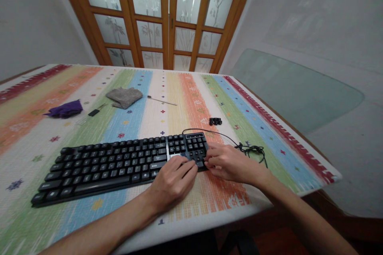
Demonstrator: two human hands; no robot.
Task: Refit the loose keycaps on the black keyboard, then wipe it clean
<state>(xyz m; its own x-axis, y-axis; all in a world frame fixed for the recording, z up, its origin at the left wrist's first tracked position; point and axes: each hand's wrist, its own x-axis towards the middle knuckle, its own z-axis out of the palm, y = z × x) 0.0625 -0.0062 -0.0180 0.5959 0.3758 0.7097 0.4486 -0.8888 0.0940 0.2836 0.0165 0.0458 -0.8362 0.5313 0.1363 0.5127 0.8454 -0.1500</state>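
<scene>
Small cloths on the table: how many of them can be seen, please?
2. The purple cloth lies beyond the keyboard, toward the left; the grey cloth lies to its right, slightly farther back. I see no sign of others hidden.

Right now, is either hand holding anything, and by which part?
I can't tell: the left hand and right hand are at the number pad of the keyboard, but whether they grip it or only touch it is unclear.
</scene>
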